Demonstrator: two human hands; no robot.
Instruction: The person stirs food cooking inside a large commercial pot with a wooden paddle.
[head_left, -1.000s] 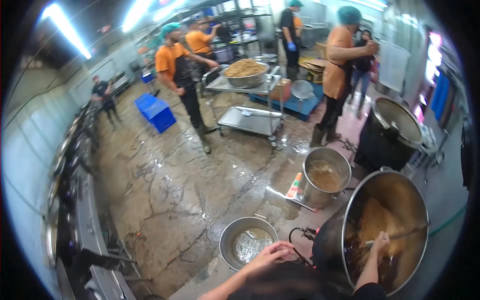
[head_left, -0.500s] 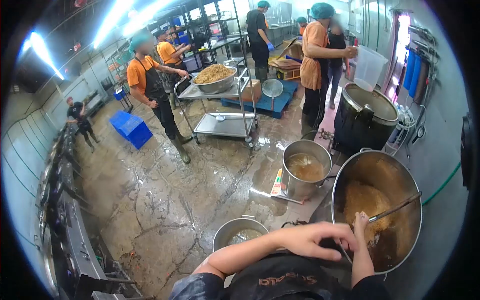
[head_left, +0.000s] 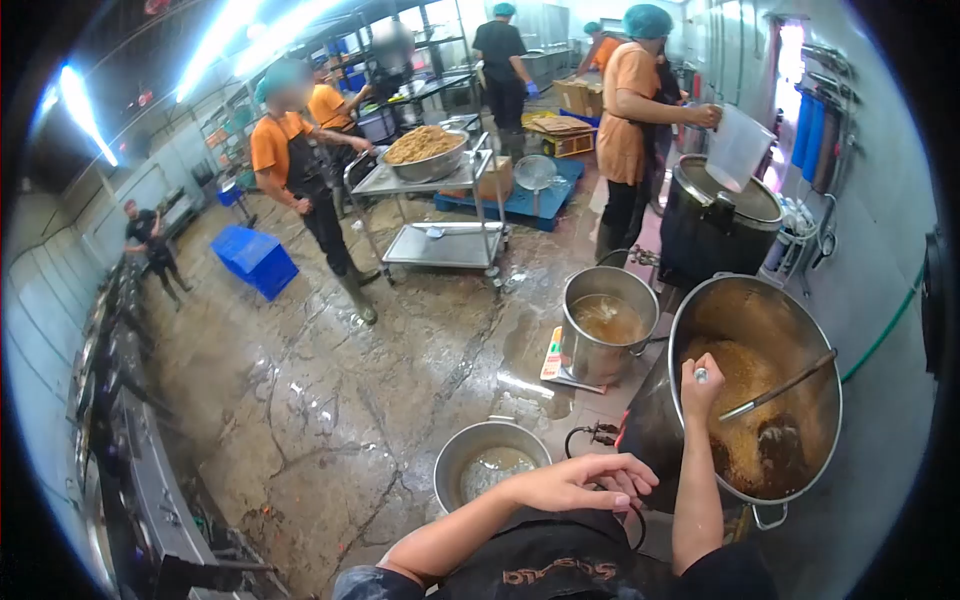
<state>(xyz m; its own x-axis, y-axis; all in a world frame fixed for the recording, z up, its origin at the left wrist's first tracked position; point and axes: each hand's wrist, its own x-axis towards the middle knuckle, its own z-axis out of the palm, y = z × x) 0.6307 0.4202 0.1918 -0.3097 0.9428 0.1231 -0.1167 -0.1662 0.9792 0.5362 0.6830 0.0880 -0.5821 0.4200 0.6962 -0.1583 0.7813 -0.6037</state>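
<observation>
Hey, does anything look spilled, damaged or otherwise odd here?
Yes: the floor is cracked, and a dark, wet-looking patch lies left of the steel pot beside the big pot, possibly spilled liquid.

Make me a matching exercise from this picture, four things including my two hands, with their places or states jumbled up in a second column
Column one:
1. right hand
2. blue bin
3. left hand
4. bowl of brown food

Column two:
A. on the top shelf of the cart
B. open, in front of the apron
C. closed on a handle
D. on the floor

Pairs: 1-C, 2-D, 3-B, 4-A.
</observation>
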